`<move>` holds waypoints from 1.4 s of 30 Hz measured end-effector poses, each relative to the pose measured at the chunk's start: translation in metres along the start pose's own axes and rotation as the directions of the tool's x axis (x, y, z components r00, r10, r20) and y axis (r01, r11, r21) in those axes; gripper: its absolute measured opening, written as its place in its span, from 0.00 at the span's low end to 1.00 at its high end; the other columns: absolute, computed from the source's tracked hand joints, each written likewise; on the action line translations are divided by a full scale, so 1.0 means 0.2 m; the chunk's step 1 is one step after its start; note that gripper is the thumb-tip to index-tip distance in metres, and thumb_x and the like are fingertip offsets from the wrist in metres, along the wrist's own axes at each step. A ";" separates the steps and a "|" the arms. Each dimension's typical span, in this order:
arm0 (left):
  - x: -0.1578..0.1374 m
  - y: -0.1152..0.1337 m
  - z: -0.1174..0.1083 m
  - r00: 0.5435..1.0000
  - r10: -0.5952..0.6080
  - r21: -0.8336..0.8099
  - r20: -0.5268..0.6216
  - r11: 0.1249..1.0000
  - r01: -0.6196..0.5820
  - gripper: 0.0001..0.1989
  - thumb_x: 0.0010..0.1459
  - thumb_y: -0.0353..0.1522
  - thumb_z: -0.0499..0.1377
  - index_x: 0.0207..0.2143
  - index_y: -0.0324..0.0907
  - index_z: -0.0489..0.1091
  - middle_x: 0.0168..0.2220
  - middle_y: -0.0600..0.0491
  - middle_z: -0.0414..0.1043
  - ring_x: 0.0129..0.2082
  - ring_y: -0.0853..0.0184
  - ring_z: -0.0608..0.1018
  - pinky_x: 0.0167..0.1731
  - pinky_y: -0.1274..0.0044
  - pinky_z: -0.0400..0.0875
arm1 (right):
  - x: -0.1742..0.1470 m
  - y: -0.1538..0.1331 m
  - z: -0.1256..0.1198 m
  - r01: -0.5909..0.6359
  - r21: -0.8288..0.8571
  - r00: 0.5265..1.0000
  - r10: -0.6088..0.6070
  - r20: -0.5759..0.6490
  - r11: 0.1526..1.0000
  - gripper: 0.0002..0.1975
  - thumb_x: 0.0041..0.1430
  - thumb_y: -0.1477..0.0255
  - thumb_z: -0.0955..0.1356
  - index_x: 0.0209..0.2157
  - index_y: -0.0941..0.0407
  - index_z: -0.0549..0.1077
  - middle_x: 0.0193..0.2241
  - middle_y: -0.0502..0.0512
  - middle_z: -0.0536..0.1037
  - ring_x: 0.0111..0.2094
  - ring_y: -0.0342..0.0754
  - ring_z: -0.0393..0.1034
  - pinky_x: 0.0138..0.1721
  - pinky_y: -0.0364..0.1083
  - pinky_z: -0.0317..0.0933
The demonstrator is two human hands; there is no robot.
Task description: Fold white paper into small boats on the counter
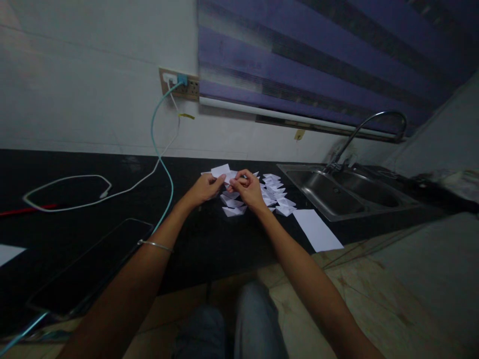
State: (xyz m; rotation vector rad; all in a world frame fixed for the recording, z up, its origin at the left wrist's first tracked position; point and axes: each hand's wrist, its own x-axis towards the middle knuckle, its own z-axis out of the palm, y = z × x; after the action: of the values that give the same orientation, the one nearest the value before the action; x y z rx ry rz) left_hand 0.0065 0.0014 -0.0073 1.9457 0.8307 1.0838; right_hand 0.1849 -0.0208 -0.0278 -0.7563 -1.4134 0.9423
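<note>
A small piece of folded white paper (221,171) is held up between my two hands over the dark countertop. My left hand (208,187) pinches its left side between thumb and fingers. At its right side, my right hand (247,187) grips the paper with thumb and fingertips. Below and to the right of my hands lie several folded white paper boats (276,192), set in rows on the counter. My right wrist and hand hide some of them. A flat white sheet of paper (317,230) lies at the right end of the rows.
A steel double sink (325,195) with a curved faucet (368,119) is at the right. Left on the black counter (209,249) lie a tablet-like device (93,269), a white cable (67,209) and a teal cable (168,174). Both run to a wall socket (192,87).
</note>
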 end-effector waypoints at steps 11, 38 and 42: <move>-0.02 0.04 0.01 0.995 0.035 -0.031 0.095 0.999 -0.032 0.33 0.61 0.57 0.48 0.15 0.41 0.58 0.12 0.58 0.56 0.12 0.77 0.58 0.14 0.82 0.50 | 0.00 0.01 0.01 -0.113 0.066 0.991 0.108 0.074 0.991 0.23 0.50 0.59 0.76 0.43 0.54 0.69 0.24 0.48 0.80 0.21 0.42 0.72 0.25 0.40 0.65; 0.00 0.01 0.01 0.985 -0.083 -0.304 0.148 0.944 0.126 0.30 0.60 0.55 0.53 0.17 0.43 0.54 0.13 0.62 0.50 0.11 0.78 0.58 0.13 0.83 0.55 | -0.01 -0.06 0.01 -0.150 0.128 0.988 0.151 0.002 0.980 0.17 0.50 0.57 0.75 0.38 0.54 0.79 0.31 0.50 0.78 0.27 0.42 0.69 0.28 0.42 0.64; 0.00 0.02 0.01 0.985 -0.148 -0.292 0.093 0.941 0.169 0.26 0.62 0.53 0.54 0.22 0.41 0.60 0.13 0.60 0.57 0.11 0.76 0.64 0.13 0.83 0.56 | -0.01 -0.06 0.02 -0.220 0.166 0.976 0.217 0.035 0.961 0.19 0.45 0.61 0.78 0.39 0.52 0.78 0.33 0.50 0.78 0.31 0.43 0.72 0.32 0.42 0.67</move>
State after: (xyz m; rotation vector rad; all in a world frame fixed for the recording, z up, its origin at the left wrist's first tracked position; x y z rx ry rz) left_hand 0.0084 -0.0009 -0.0036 1.6247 0.7254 0.9779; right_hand 0.1831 -0.0288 -0.0184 -0.7885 -1.2630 1.2261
